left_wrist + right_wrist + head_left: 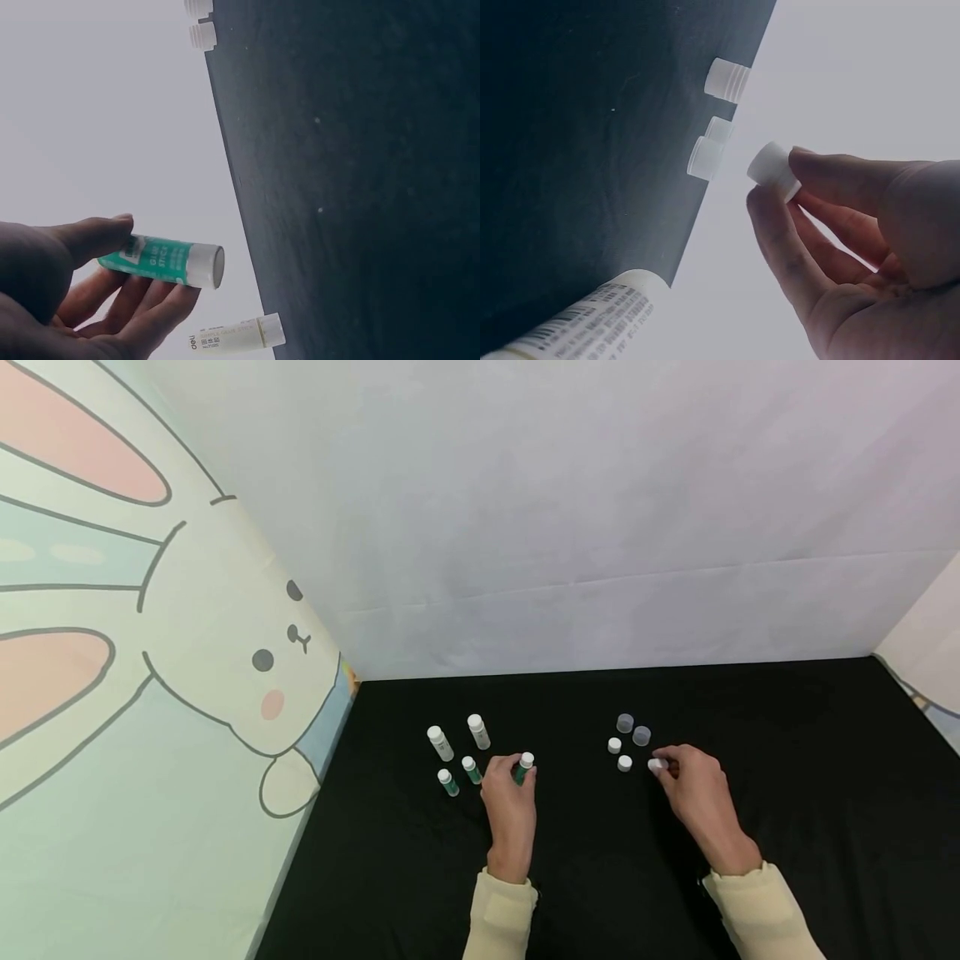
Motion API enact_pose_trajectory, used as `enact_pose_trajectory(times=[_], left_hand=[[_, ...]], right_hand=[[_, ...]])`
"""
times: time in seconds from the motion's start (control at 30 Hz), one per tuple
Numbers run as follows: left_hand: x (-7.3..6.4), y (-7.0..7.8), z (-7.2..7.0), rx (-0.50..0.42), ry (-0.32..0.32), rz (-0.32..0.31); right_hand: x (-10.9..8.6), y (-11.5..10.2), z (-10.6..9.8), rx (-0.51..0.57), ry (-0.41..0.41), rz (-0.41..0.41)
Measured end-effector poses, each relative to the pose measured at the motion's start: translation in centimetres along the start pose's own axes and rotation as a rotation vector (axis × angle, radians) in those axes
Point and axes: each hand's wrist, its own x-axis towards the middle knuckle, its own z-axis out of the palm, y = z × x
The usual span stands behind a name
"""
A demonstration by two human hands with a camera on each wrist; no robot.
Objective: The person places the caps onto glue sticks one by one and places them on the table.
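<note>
My left hand [510, 806] grips a green glue stick [161, 260] between thumb and fingers, its white end up in the head view. Beside that hand stand two more green glue sticks, one nearer the hand [472, 770] and one further left [448, 782]. Two larger white glue sticks, a left one [441, 744] and a right one [478, 732], stand behind them. On the right, my right hand [697, 793] pinches a small white cap [774, 169] between thumb and fingertips. Its inside is hidden. Two white caps [625, 763] lie just left of that hand.
Two translucent caps [641, 737] sit behind the white caps. Black cloth [585, 877] covers the table, with a pale wall [600, 510] along its back edge and a rabbit-patterned wall covering [202, 677] on the left. A stretch of table lies between my hands.
</note>
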Motion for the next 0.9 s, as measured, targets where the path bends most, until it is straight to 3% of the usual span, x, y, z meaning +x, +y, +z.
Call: enact_pose_trajectory(times=[0.9], left_hand=[[-0.50,0.18,-0.11,-0.037,-0.014,0.018]], right_hand=[[-0.37,-0.66,-0.13,0.022,-0.004,-0.014]])
